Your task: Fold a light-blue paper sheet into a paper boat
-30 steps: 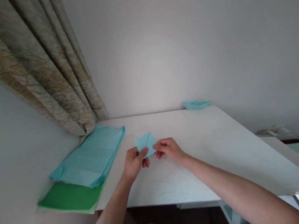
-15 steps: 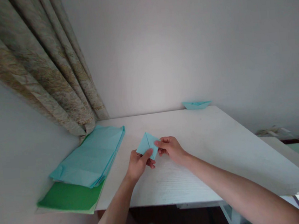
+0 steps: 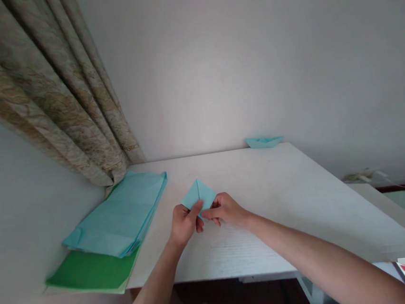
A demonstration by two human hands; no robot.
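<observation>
A small light-blue folded paper [image 3: 198,193], diamond-shaped with a crease down its middle, is held up over the white table between both my hands. My left hand [image 3: 185,223] grips its lower left side, thumb on the front and fingers behind. At the lower right side, my right hand [image 3: 227,210] pinches the paper, its thumb near the bottom corner. The fingers behind the paper are partly hidden. A light-blue paper boat [image 3: 264,142] stands at the far edge of the table, against the wall.
On the left of the white table [image 3: 267,231] lies a stack of light-blue paper sheets [image 3: 118,212] over green paper [image 3: 92,272]. A patterned curtain [image 3: 74,88] hangs at the back left corner. Cables [image 3: 365,174] lie beyond the table's right side.
My right hand has shifted down along the paper's right side, its thumb now near the bottom corner. My left hand keeps its grip. The view has shifted slightly.
</observation>
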